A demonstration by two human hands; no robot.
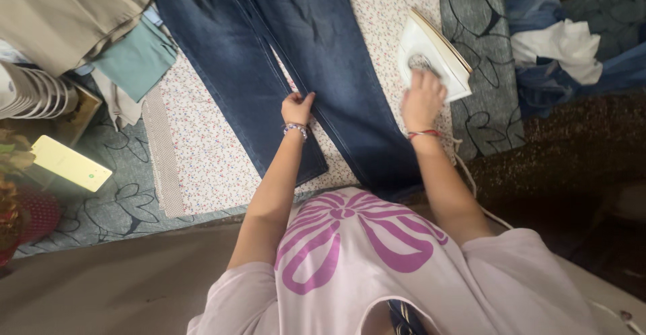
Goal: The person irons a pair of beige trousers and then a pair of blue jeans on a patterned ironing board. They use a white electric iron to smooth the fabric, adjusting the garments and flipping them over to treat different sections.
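Dark blue jeans (269, 46) lie flat, legs toward me, on a white cloth with small flowers (202, 146). My left hand (297, 107) presses on the inner edge of the left leg, near the gap between the legs; it wears a bead bracelet. My right hand (422, 96), with a red thread on the wrist, rests on the handle end of a white electric iron (434, 52) that stands tilted on its heel at the cloth's right edge. The fingers cover part of the handle.
Folded beige, teal and white clothes (101, 32) pile at the upper left. A yellow flat phone-like object (70, 163) lies on the grey leaf-patterned sheet (128, 207). Crumpled blue and white garments (565, 46) sit at the upper right. The iron's cord (471, 180) trails by my right arm.
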